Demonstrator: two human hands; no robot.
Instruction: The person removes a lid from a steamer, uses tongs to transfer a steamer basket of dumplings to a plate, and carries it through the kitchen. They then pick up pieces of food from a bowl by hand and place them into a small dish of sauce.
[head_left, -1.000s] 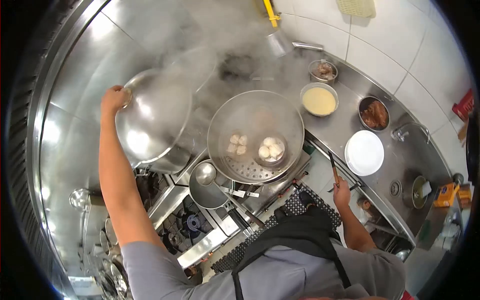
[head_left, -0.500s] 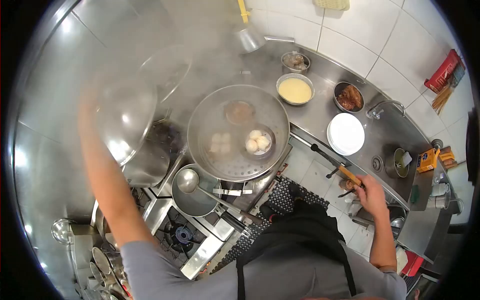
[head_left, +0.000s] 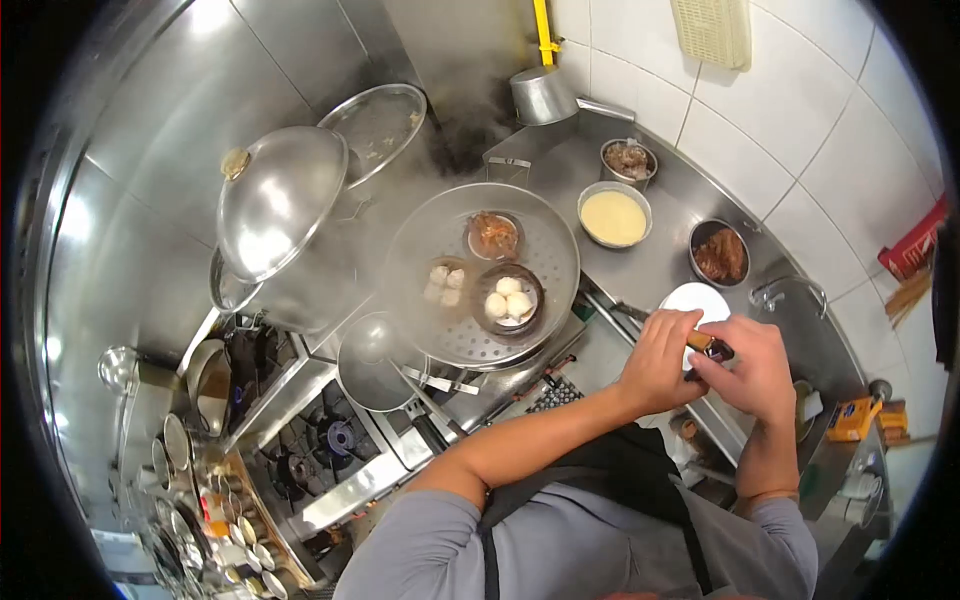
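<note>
Both hands meet at the sink-side counter's edge, closed around a wooden-handled tool [head_left: 708, 346] with a dark metal end. My left hand [head_left: 655, 352] wraps it from the left. My right hand [head_left: 748, 362] closes on it from the right. Most of the tool is hidden by the fingers. Just behind the hands are stacked white plates [head_left: 690, 298], partly covered. Left of them, a large perforated steamer tray [head_left: 425, 325] carries a dish of white buns [head_left: 508, 300], a dish of reddish-brown meat [head_left: 492, 236] and a small dish of pale pieces [head_left: 446, 285].
A domed lid [head_left: 285, 200] leans on a steaming pot at left. Nearby sit a wok [head_left: 385, 385] with a ladle and a gas burner [head_left: 340, 437]. Along the counter stand a bowl of yellow liquid [head_left: 613, 217], a bowl of brown meat [head_left: 720, 255] and a faucet [head_left: 790, 292].
My left hand has left the domed lid and come across to the tool in my right hand. Steam over the tray has thinned. The view has shifted.
</note>
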